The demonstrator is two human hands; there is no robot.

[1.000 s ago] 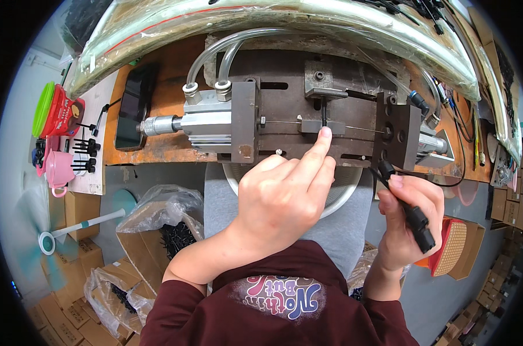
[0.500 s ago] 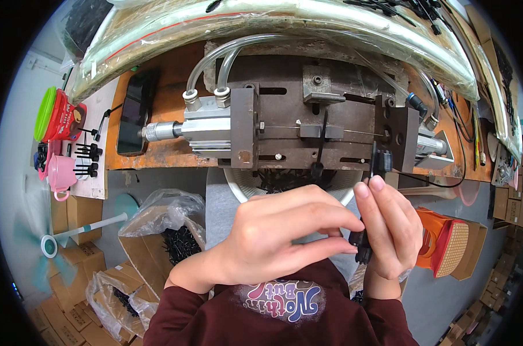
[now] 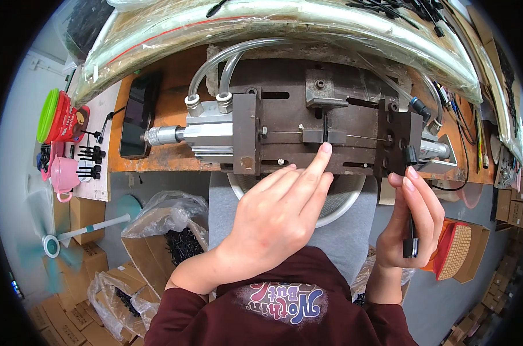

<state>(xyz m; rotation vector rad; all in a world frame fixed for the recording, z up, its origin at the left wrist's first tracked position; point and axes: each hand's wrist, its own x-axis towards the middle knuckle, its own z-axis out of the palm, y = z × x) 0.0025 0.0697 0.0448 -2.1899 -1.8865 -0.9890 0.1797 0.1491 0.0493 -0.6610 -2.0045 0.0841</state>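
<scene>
A slim black plastic rod [image 3: 325, 124] lies across the small grey block in the middle of the metal clamping fixture [image 3: 284, 155]. My left hand [image 3: 278, 213] reaches up to it with fingers stretched out, and the index fingertip touches the rod's near part. The rod's near end is hidden behind that hand. At the fixture's right end, my right hand [image 3: 414, 225] pinches a similar black plastic rod [image 3: 411, 248] upright between thumb and fingers. A dark cylindrical head tops this rod, and its thick lower end shows below the fingers.
Air cylinders [image 3: 209, 135] with clear hoses flank the fixture on the orange bench. A phone [image 3: 137, 115] and pink cup [image 3: 64, 176] stand left. Below are a white basket [image 3: 336, 210] on my lap, a carton of black parts [image 3: 183, 248], a fan [image 3: 51, 246] and an orange stool [image 3: 446, 248].
My left hand has left the rod in my right hand and moved up to the rod on the fixture. My right hand has shifted right with its rod.
</scene>
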